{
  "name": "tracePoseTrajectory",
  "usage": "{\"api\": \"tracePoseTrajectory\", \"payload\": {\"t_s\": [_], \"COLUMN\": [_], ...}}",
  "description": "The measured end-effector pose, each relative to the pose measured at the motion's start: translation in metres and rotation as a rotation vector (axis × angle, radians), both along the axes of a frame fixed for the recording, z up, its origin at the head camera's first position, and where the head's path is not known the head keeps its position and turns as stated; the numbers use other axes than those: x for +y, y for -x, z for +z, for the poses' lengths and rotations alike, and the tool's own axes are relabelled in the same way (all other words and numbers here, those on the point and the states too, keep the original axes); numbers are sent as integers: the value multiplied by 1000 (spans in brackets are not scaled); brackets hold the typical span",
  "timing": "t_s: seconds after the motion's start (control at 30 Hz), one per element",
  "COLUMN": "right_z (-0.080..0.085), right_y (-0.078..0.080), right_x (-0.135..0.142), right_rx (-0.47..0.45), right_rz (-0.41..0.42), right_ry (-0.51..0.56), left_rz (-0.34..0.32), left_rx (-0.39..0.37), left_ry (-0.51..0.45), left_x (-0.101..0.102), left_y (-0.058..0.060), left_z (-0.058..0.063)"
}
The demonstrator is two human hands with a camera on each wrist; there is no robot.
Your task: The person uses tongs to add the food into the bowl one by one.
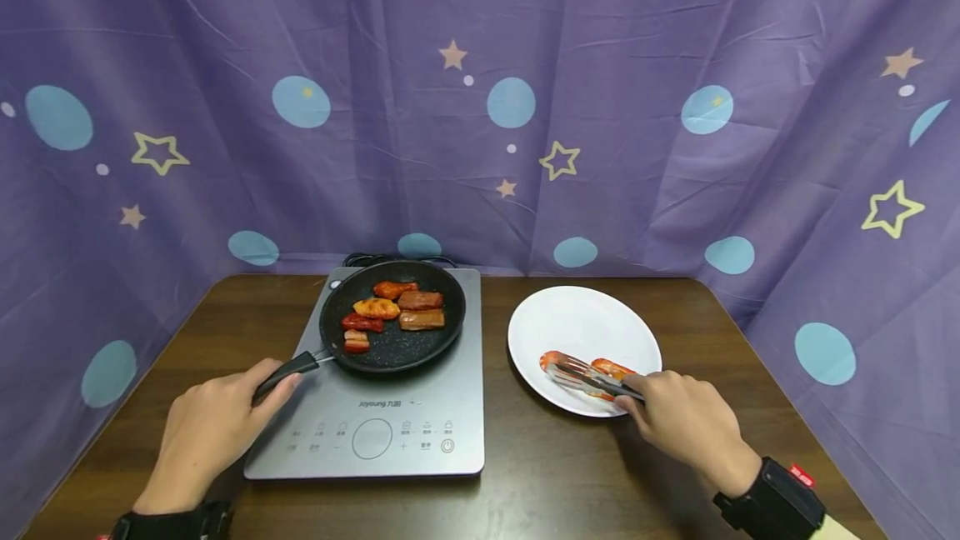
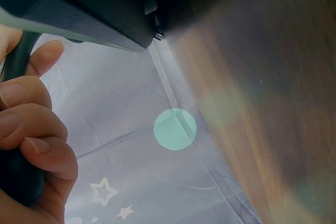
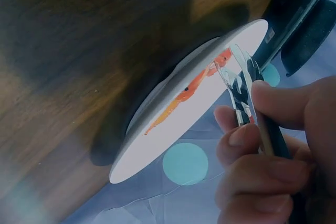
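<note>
My left hand [image 1: 217,419] grips the black handle [image 1: 288,373] of a frying pan [image 1: 397,352], its fingers curled round the handle in the left wrist view. Several food pieces lie in the pan, among them a drumstick [image 1: 394,289], a yellow scored piece [image 1: 377,308] and brown meat slabs [image 1: 422,320]. With my right hand [image 1: 690,419] I hold metal tongs [image 1: 577,373] with dark grips over a white plate [image 1: 573,315]. The tong tips are at a red-orange shrimp [image 1: 552,358]; whether they clamp it cannot be told. Beside the tongs another shrimp [image 1: 613,368] lies on the plate.
Under the pan is a silver induction cooker [image 1: 442,394] with a touch panel, and a black cable [image 1: 367,258] lies behind it. Both cooker and plate stand on a dark wooden table [image 1: 525,473]. A purple curtain [image 1: 615,190] hangs around the table's back and sides.
</note>
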State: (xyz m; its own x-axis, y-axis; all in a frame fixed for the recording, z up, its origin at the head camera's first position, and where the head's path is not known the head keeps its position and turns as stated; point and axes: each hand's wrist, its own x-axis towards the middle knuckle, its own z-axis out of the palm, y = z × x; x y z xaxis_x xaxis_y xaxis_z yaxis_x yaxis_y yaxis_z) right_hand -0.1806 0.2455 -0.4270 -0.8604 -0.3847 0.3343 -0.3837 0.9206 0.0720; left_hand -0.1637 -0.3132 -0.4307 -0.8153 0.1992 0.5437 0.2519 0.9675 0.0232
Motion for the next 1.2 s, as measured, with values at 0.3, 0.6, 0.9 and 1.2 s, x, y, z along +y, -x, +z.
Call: {"api": "tracePoseTrajectory", "payload": {"t_s": [0.3, 0.6, 0.9, 1.2], "right_z": [-6, -14, -4, 36], "right_y": [2, 6, 11, 24], "right_x": [2, 9, 10, -36], "right_rx": [24, 66, 93, 172], "right_rz": [26, 72, 90, 214], "right_ry": [-7, 14, 32, 122], "left_rz": [7, 7, 0, 14], "left_rx": [-4, 1, -1, -27], "left_ry": [-5, 0, 4, 9], "left_x": [0, 0, 1, -1], "left_y": [0, -1, 1, -1], "left_z": [-1, 1, 1, 0]}}
